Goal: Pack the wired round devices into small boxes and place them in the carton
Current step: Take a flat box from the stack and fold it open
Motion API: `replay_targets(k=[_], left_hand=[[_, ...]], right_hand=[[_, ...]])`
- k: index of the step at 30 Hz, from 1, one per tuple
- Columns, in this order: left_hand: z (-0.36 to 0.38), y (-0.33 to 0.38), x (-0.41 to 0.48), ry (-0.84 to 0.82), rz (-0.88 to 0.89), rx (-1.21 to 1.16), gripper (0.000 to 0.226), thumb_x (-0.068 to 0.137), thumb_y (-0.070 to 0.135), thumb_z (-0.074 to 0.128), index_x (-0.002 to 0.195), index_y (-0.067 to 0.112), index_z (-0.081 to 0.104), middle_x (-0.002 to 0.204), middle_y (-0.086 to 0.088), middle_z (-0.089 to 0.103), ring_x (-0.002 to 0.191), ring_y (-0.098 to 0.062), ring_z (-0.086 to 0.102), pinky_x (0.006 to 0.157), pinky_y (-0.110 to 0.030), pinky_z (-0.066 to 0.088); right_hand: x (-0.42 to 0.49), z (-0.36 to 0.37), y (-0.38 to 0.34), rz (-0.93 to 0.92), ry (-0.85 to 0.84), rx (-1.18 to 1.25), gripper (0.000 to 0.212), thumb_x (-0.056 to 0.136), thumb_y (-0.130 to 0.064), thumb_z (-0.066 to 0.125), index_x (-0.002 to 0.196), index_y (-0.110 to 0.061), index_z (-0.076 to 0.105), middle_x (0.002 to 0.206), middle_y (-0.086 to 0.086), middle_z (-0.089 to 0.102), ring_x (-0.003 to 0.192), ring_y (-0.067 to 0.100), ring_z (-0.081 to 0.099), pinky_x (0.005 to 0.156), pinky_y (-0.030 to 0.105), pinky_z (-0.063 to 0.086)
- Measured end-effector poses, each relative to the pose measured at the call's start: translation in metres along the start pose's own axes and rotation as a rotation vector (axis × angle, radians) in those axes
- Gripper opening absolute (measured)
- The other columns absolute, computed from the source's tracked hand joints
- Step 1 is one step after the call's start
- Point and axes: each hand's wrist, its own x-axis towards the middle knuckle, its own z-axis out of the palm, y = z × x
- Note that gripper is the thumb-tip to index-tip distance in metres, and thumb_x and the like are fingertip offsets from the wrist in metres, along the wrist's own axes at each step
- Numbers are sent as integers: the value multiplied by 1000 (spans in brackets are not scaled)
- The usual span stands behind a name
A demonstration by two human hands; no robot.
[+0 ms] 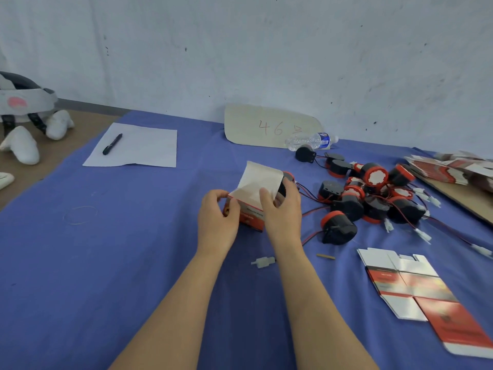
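A small red-and-white box (pixel 252 214) stands on the blue cloth at the centre, its white lid flap (pixel 260 180) raised. My left hand (pixel 217 220) grips the box's left end. My right hand (pixel 282 209) holds its right side, thumb on the flap; a black-and-red round device (pixel 288 178) shows just behind the fingers at the box's opening, its wires trailing right. A heap of black-and-red wired round devices (pixel 373 193) lies to the right. No carton is in view.
Flat unfolded boxes (pixel 416 287) lie at the near right, with a stack of others (pixel 453 169) on a board at the far right. A water bottle (pixel 312 140), cardboard sign (pixel 266 126), paper with pen (pixel 133 148) and white connector (pixel 262 262) also sit here.
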Motion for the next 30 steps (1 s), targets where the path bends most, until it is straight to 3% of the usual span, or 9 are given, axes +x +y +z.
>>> replay_targets(k=[3, 6, 9, 12, 16, 20, 25, 28, 30], left_hand=[[-1, 2, -5, 18, 17, 157, 25, 86, 49, 61, 87, 25, 52, 86, 14, 59, 78, -2, 58, 60, -12, 45], [-1, 8, -9, 98, 75, 373, 36, 92, 51, 47, 76, 20, 51, 74, 9, 59, 67, -9, 57, 56, -27, 44], [-1, 11, -7, 172, 23, 341, 40, 99, 33, 38, 65, 11, 43, 61, 2, 50, 57, -16, 48, 47, -30, 31], [-4, 12, -1, 181, -191, 73, 15, 93, 19, 44, 94, 7, 53, 77, 4, 53, 71, -17, 51, 50, -26, 35], [-8, 10, 2, 80, -251, -18, 29, 95, 10, 42, 121, 16, 50, 101, 4, 55, 91, -16, 52, 65, -25, 40], [-4, 8, -3, -3, -89, 273, 21, 99, 14, 34, 91, 16, 53, 96, -2, 60, 81, -16, 52, 63, -29, 43], [0, 6, -4, -104, -54, 362, 41, 93, 38, 52, 124, 13, 47, 125, -2, 48, 110, -22, 50, 87, -36, 47], [-2, 6, -7, 40, 10, 374, 46, 89, 24, 60, 130, 13, 44, 140, -2, 31, 116, -23, 46, 75, -28, 40], [-3, 8, -6, 112, 8, 327, 49, 86, 19, 62, 131, 13, 42, 146, -3, 21, 111, -22, 48, 71, -28, 39]], right_hand=[[-1, 1, 5, -14, -27, -32, 29, 101, -24, 42, 105, -3, 63, 119, 4, 58, 102, 17, 56, 75, 17, 40], [1, 3, 4, 46, 13, -7, 34, 101, -29, 41, 109, -8, 66, 115, 2, 48, 84, -1, 48, 64, -2, 33], [7, -3, 8, 106, 124, -30, 27, 100, -24, 41, 103, -11, 64, 92, 4, 53, 73, 13, 46, 51, 13, 34], [11, -10, 14, 298, 147, 1, 16, 97, -13, 44, 110, -19, 51, 78, -3, 52, 65, 15, 44, 50, 22, 34], [9, -12, 18, 190, 58, -358, 43, 95, -12, 47, 54, -12, 33, 52, 2, 27, 49, 16, 21, 36, 22, 21], [7, -11, 15, 177, -35, -519, 53, 101, -28, 38, 51, -11, 31, 53, 4, 35, 48, 15, 30, 44, 29, 17], [4, -11, 6, 103, -88, -604, 47, 101, -26, 39, 57, -10, 38, 57, 5, 40, 52, 17, 35, 46, 29, 22], [10, -31, -4, 23, 49, -736, 22, 97, -26, 46, 96, -13, 63, 104, 14, 56, 94, 31, 50, 76, 34, 39], [17, -51, -7, 117, 168, -768, 37, 93, -32, 56, 128, -21, 53, 141, 12, 37, 126, 37, 32, 100, 44, 30]])
